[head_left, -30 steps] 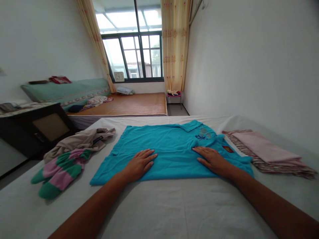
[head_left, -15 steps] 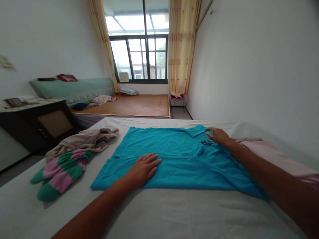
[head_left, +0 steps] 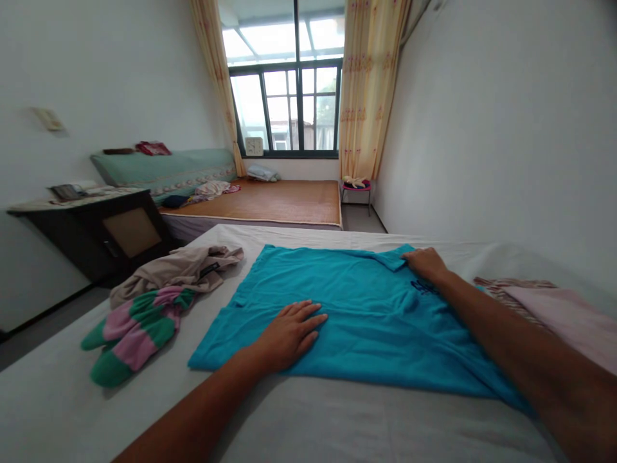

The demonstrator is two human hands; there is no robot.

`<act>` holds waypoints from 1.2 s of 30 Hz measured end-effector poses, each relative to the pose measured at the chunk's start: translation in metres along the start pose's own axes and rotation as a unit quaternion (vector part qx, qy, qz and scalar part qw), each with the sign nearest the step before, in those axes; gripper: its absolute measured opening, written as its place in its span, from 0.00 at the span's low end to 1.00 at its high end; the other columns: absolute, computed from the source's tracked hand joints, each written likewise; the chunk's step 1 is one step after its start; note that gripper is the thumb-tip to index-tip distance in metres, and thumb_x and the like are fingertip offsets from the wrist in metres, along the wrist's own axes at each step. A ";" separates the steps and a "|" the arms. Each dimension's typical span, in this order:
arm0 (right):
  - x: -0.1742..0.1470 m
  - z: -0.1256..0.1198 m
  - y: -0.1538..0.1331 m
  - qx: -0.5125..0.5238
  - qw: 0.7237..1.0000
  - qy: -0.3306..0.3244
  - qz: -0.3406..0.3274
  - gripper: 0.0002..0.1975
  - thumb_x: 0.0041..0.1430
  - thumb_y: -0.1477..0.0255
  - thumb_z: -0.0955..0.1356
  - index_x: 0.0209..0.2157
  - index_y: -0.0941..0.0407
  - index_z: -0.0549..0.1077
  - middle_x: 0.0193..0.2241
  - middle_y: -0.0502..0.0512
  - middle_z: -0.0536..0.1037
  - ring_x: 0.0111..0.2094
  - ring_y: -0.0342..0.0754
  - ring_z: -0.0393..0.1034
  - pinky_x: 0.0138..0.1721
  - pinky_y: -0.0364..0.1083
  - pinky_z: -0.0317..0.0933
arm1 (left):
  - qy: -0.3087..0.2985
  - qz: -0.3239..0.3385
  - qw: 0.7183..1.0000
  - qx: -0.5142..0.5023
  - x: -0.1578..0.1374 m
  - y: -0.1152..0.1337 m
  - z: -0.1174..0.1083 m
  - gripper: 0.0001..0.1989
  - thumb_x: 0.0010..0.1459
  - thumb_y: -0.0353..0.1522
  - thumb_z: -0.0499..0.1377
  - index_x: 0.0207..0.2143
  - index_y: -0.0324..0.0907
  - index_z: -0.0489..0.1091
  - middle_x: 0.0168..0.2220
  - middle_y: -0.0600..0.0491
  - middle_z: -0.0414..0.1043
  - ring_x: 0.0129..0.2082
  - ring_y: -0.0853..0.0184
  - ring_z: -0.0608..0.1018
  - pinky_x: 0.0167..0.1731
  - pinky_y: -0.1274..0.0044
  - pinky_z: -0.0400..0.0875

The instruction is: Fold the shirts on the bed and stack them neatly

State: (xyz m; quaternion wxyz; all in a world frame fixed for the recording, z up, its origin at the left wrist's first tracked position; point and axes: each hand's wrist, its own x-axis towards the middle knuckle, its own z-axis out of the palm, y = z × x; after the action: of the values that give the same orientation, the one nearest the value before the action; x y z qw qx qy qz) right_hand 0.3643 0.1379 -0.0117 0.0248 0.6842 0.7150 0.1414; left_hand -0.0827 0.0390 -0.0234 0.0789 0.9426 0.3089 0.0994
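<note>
A turquoise shirt point(head_left: 347, 334) lies spread over the white sheet, its near part folded and its collar at the far right. Dark lettering on it is partly covered by my right forearm. My left hand point(head_left: 294, 334) rests flat on the shirt's near middle, fingers stretched out. At the collar, my right hand point(head_left: 427, 263) is closed, its fingers pinching the cloth at the far right edge.
To the left lie pink-and-green striped socks point(head_left: 137, 334) and a crumpled beige garment point(head_left: 164, 273). Folded pink cloth point(head_left: 562, 312) sits at the right. Beyond the white sheet point(head_left: 337, 424) stand a bed point(head_left: 284, 202) and a dark cabinet point(head_left: 130, 231).
My right hand has closed on the cloth at the collar, where its fingers were looser before. My left hand stays flat on the shirt. The whole view has shifted slightly.
</note>
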 end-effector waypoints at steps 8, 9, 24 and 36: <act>-0.032 -0.063 -0.012 0.172 0.958 0.231 0.012 0.19 0.64 0.70 0.55 0.50 0.57 0.69 0.48 0.61 0.75 0.47 0.55 0.70 0.45 0.50 0.63 | 0.014 0.002 1.000 -0.004 -0.001 0.002 0.000 0.21 0.66 0.39 0.46 0.61 0.52 0.60 0.64 0.52 0.56 0.63 0.58 0.59 0.61 0.60 0.55; -0.043 -0.074 -0.012 0.202 0.947 0.252 -0.010 0.19 0.64 0.69 0.55 0.50 0.56 0.69 0.48 0.60 0.75 0.48 0.54 0.69 0.47 0.50 0.63 | 0.021 0.002 1.000 -0.006 0.000 0.001 0.000 0.21 0.66 0.38 0.47 0.60 0.51 0.61 0.64 0.52 0.57 0.63 0.58 0.60 0.60 0.60 0.56; -0.171 -0.051 0.029 0.451 0.870 -0.158 -0.122 0.23 0.51 0.52 0.69 0.41 0.54 0.80 0.39 0.55 0.80 0.42 0.58 0.73 0.45 0.49 0.65 | 0.214 -0.116 0.967 0.079 0.025 -0.059 -0.053 0.20 0.58 0.24 0.48 0.48 0.42 0.73 0.52 0.48 0.72 0.52 0.62 0.72 0.54 0.69 0.65; -0.175 -0.052 0.038 0.504 0.863 -0.005 0.021 0.24 0.50 0.53 0.68 0.44 0.54 0.78 0.34 0.55 0.79 0.30 0.51 0.72 0.32 0.48 0.67 | 0.050 -0.096 0.939 0.327 0.063 -0.082 -0.063 0.14 0.56 0.24 0.53 0.38 0.44 0.76 0.51 0.47 0.72 0.61 0.54 0.62 0.61 0.56 0.41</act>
State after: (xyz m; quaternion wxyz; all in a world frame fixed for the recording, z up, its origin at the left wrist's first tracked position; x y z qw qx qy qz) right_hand 0.4001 -0.0419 0.0192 -0.3232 0.6186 0.6743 -0.2414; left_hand -0.0946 0.1472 0.0289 -0.2400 0.8760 0.4170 0.0321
